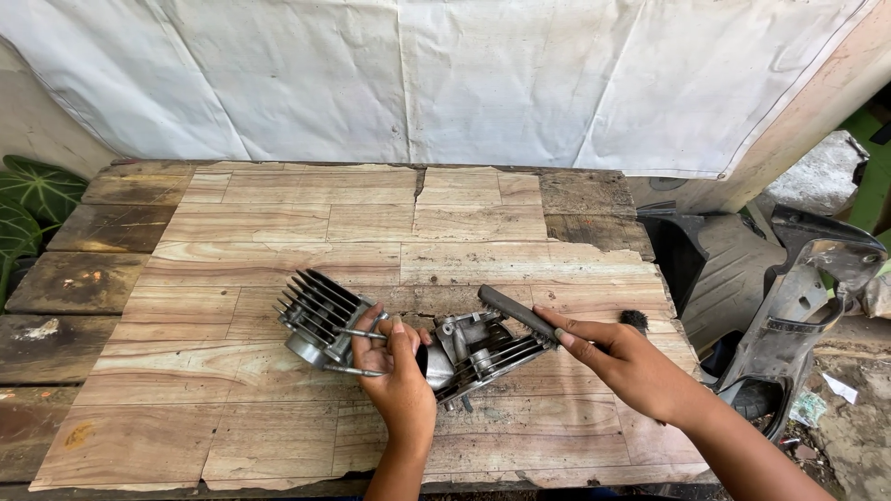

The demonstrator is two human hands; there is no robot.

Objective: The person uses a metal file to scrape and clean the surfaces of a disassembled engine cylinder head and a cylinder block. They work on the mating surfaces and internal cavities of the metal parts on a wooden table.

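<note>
1. A metal engine part (320, 320) with thin fins lies on the wooden table (278, 232), near the front edge.
2. A second metal engine piece (478, 348) lies just beside it.
3. The left hand (394, 366) sits between them, fingers curled tight around the long bolts (357, 334).
4. The right hand (626, 362) pinches a dark flat tool (517, 311) that touches the second piece.

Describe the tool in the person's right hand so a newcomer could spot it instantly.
On the wooden table, near its front edge, sits a finned metal engine part, steadied by the left hand. The right hand lays a flat dark file against it: the only slim straight bar there.
</note>
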